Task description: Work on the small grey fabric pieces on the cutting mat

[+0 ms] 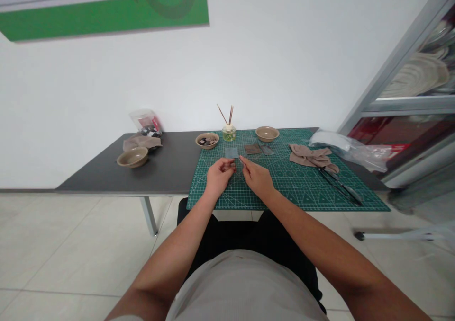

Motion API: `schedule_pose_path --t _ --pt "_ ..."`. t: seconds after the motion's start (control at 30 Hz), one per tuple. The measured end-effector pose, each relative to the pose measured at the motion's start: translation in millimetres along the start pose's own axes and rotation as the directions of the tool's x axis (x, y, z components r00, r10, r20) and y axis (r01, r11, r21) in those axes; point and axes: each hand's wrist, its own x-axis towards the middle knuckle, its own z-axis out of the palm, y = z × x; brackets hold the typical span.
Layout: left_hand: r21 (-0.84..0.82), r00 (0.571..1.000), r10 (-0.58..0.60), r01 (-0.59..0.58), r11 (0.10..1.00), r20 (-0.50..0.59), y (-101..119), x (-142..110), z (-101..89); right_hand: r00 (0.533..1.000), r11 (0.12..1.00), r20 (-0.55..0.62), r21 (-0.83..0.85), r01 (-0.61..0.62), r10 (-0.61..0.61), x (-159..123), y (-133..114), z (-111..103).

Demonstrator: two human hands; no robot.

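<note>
My left hand [219,175] rests on the green cutting mat [302,188] with its fingers curled into a pinch; what it holds is too small to make out. My right hand [256,176] lies close beside it, fingertips pinched together near a thin pale item by the left hand. Just beyond both hands lies a small grey fabric square [231,152]. Two more small patches, brown [252,148] and grey [266,149], lie to its right.
A bowl of dark pieces [207,140], a reed diffuser jar [229,132] and an empty bowl [267,133] stand at the mat's far edge. Beige cloth [310,157], scissors [341,185] and a plastic bag [351,150] lie right. Another bowl [132,157], cloth and a container [146,122] sit left.
</note>
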Motion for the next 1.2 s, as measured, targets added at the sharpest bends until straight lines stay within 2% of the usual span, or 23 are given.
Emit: schedule_pose_path --t 0.17,0.3,0.4,0.6,0.73,0.83,1.03,1.2 --pt "0.004 0.999 -0.026 0.026 1.0 0.021 2.3 0.0 0.9 0.999 1.0 0.028 0.017 0.024 -0.024 -0.1 -1.2 -1.4" --pt "-0.031 0.993 -0.119 0.12 0.992 0.022 4.7 -0.8 1.1 0.996 0.999 0.067 0.016 0.05 -0.051 -0.2 -2.5 -2.3" --pt "0.006 0.988 -0.157 0.157 0.988 0.003 7.1 -1.5 2.4 0.997 0.999 0.065 0.018 0.052 -0.053 -0.7 -2.7 -2.7" --pt "0.128 0.995 -0.038 0.05 0.991 -0.092 4.6 -0.6 3.3 0.987 0.989 0.061 0.027 0.147 -0.148 -0.3 -2.7 -4.3" --pt "0.312 0.995 0.037 -0.007 0.95 -0.088 4.2 -2.3 1.6 0.969 0.974 0.105 0.005 0.226 -0.225 0.6 -5.0 -4.4" --pt "0.37 0.994 0.053 -0.014 0.929 -0.096 6.1 -4.1 1.0 0.956 0.963 0.125 -0.017 0.27 -0.266 0.1 -6.3 -2.6" --pt "0.329 0.993 0.042 -0.004 0.944 -0.111 8.0 -5.6 0.8 0.946 0.951 0.116 -0.024 0.308 -0.304 -0.8 -5.9 0.3" --pt "0.213 0.992 -0.009 0.037 0.976 -0.128 6.0 -5.3 0.1 0.971 0.976 0.121 -0.046 0.212 -0.205 0.0 -5.4 -0.9"
